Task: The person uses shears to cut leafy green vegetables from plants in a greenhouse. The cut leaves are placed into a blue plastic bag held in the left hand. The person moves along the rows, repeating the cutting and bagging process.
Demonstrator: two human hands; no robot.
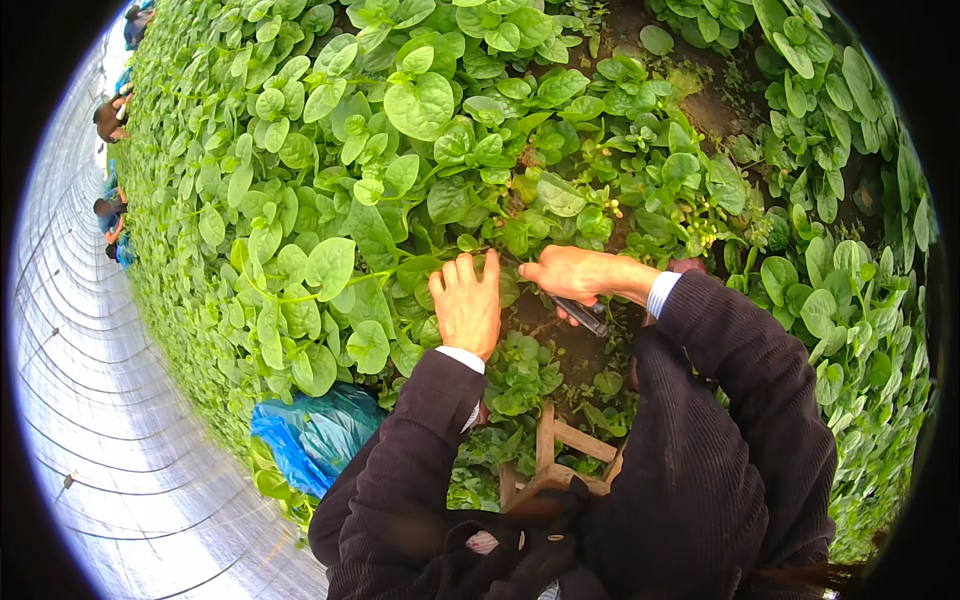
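Broad-leaved green plants [420,105], which look like Malabar spinach, grow densely before me. My left hand [469,304] is palm down among the leaves, its fingertips at the stems; leaves hide whether it pinches one. Just to its right, my right hand [574,274] is closed around a dark-handled tool [585,313], probably a knife. The handle's end sticks out below the palm. A thin dark part of the tool seems to reach towards the left fingertips, mostly hidden by leaves. Bare brown soil [544,326] shows beneath the hands.
A small wooden stool [566,476] stands close below my body. Beside my left arm lies a blue-green plastic bag [322,431]. Other people [111,217] are among the plants at the far left. Beyond them curves a hooped plastic-film greenhouse cover [112,420]. More leafy plants [817,307] grow at right.
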